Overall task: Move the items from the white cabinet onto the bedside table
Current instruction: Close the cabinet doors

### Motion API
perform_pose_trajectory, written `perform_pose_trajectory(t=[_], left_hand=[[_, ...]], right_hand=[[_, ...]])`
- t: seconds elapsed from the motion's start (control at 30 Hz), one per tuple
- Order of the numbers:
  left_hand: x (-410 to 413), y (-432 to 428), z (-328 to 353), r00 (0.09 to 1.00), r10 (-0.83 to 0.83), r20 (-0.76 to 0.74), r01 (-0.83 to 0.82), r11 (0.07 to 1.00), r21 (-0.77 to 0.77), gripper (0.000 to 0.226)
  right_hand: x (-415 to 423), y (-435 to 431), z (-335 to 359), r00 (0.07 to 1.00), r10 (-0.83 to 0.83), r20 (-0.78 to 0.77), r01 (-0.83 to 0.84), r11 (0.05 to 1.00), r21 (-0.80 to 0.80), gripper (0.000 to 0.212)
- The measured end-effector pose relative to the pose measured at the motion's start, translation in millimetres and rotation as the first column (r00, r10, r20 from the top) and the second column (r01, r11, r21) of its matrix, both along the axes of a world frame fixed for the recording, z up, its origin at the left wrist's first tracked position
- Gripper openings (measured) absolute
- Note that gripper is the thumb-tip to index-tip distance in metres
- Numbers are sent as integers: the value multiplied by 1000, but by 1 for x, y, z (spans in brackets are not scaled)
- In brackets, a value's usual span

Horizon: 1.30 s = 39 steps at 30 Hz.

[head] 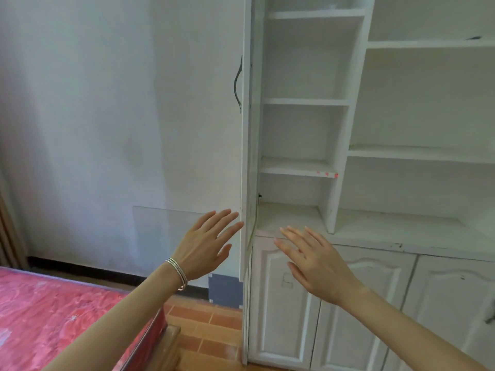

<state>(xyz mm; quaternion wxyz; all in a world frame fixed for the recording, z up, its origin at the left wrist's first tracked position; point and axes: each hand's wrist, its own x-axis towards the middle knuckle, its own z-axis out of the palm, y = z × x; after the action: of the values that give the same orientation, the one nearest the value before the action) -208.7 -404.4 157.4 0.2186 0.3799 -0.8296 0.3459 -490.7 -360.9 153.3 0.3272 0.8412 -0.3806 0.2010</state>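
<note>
The white cabinet (340, 124) fills the right half of the head view, with open shelves above and shut panelled doors below. No items show on the visible shelves. A tall narrow cabinet door (247, 156) with a dark curved handle stands edge-on, swung open. My left hand (207, 243), with silver bangles on the wrist, is open with fingers spread just left of that door's edge. My right hand (313, 259) is open too, palm down, in front of the lowest open shelf. Neither hand holds anything. The bedside table is not in view.
A bed with a pink-red cover (53, 317) and wooden frame lies at the lower left. Orange floor tiles (209, 333) run between bed and cabinet. A white wall (120, 116) stands behind, with a grey patch (225, 290) at its base.
</note>
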Motion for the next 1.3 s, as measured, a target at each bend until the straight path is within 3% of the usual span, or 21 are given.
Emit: perform_pose_trajectory(t=[0.27,0.43,0.53,0.83,1.3], left_hand=[[11,-99,3,980,-172,101,176,984,-29,49],[11,-165,15,903,-286,321,331,939,-94,49],[9,-200,19,866,-318,386,388,914,-120,62],[-15,-258,13,784,-466,409,593,756,-275,59],[-120,-273,6,724,-538,433,666,709,-233,65]], right_hand=[[15,-68,-10,993,-109,34,108,994,36,46],[25,-107,-5,978,-208,13,207,977,49,45],[26,-122,-6,966,-258,16,256,965,63,45],[8,-146,-24,916,-400,13,398,913,88,46],[-59,-155,-56,832,-554,30,539,820,192,49]])
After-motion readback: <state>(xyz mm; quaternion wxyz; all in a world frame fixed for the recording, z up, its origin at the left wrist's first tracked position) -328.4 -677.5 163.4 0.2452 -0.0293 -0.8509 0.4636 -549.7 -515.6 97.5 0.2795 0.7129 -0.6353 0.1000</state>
